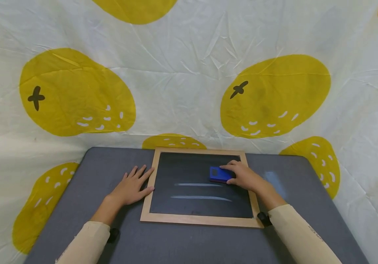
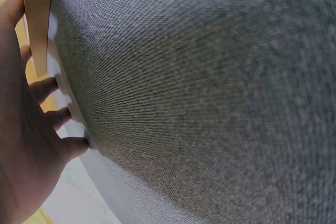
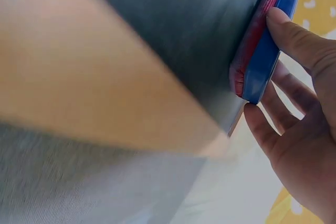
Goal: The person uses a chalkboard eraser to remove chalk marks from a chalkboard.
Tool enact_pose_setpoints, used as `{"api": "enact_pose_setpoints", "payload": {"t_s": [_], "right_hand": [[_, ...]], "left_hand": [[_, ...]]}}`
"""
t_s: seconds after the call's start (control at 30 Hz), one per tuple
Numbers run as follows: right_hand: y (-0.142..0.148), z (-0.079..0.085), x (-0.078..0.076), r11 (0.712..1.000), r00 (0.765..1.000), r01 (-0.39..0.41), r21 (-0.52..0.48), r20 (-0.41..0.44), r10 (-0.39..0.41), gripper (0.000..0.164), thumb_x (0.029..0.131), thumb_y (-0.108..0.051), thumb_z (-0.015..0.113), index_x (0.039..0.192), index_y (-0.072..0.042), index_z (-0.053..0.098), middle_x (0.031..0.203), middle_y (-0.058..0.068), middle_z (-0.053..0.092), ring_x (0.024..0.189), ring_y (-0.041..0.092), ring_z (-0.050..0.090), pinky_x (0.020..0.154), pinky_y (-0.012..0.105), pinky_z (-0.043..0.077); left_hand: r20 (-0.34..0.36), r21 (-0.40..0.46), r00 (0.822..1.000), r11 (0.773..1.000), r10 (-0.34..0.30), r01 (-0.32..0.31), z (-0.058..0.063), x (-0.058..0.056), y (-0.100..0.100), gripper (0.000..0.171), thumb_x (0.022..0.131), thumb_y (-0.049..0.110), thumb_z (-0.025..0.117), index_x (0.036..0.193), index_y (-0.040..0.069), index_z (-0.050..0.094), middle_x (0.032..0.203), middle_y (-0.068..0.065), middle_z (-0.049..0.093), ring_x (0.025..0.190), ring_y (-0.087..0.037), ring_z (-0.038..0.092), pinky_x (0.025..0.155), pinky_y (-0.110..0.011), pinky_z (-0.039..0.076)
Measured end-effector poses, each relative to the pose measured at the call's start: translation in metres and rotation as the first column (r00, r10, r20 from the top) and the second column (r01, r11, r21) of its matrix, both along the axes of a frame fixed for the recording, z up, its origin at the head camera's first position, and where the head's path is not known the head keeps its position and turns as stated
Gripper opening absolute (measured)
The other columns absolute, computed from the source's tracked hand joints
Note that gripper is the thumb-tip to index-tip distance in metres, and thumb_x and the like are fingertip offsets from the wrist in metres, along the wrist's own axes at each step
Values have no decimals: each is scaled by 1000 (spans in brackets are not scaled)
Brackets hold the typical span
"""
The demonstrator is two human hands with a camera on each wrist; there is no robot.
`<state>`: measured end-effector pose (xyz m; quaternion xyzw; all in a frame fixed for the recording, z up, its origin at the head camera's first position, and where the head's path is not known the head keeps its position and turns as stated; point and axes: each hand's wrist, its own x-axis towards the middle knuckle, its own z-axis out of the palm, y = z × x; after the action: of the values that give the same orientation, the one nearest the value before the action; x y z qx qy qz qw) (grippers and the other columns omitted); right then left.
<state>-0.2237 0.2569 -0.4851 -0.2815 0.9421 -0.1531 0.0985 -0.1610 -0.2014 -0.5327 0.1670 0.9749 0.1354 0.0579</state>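
A blue eraser (image 1: 217,173) is being gripped by the right hand (image 1: 243,175), thumb on the near side and fingers on the far edge, so that hand is kept pretty narrow around it. It's placed over the upper right part of a blackboard (image 1: 182,168), with its reddish pad (image 3: 254,38) turned to the black surface; how hard it's pressed can't be told. Two pale chalk lines (image 1: 202,198) can be seen a bit nearer the person, running sideways. The left hand (image 1: 132,187) is spread wide, fingers fanned out, and the left rail of the wooden frame (image 1: 202,220) is touched by its thumb and forefinger, while the other fingers are held outside the board. The whole thing is laid on a grey table (image 1: 175,242), near the back edge. A whitish patch (image 1: 276,183) shows on the table to the right, beside the right forearm. Cream sleeves (image 1: 86,242) are worn on both arms, and behind it all a white cloth (image 1: 175,91) is hung, printed with big yellow shapes
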Motion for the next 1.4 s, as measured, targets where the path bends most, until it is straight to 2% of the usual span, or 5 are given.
{"api": "enact_pose_setpoints", "payload": {"t_s": [0.27,0.63,0.8,1.1,1.4], "right_hand": [[23,2,4,1000,999,8,-6,-37,-9,58,88,-18,84,141,-6,64,128,21,62,117,41,60,100,60,49],[27,-1,10,999,998,-29,17,-62,30,57,87,-20,85,139,-5,65,125,21,63,113,39,62,98,57,51],[28,-2,19,998,996,-56,19,-71,57,57,86,-20,85,138,-5,66,124,19,64,110,36,62,96,55,53],[32,-2,44,994,990,-110,12,-90,111,56,86,-19,85,138,-7,67,124,17,65,110,34,63,95,54,54],[32,-5,53,993,989,-116,-20,-95,114,57,87,-21,85,139,-7,66,125,15,65,110,31,62,92,51,54]], "left_hand": [[1,-1,1000,1000,1,-1,2,2,1,80,100,64,53,165,25,29,168,-18,30,153,-53,24,112,-80,25],[11,-10,1000,1000,3,-3,-4,4,2,81,99,67,51,166,27,27,169,-18,29,153,-53,23,112,-80,25],[12,-5,1000,1000,14,-14,-4,5,4,81,99,67,51,166,27,27,169,-17,29,154,-52,23,112,-80,24],[9,-1,1000,1000,21,-21,-2,8,5,81,99,66,52,165,26,29,168,-18,30,153,-53,24,112,-80,24],[5,5,1000,1000,21,-21,0,13,6,80,100,65,52,165,25,30,168,-19,30,153,-54,24,112,-81,24]]}}
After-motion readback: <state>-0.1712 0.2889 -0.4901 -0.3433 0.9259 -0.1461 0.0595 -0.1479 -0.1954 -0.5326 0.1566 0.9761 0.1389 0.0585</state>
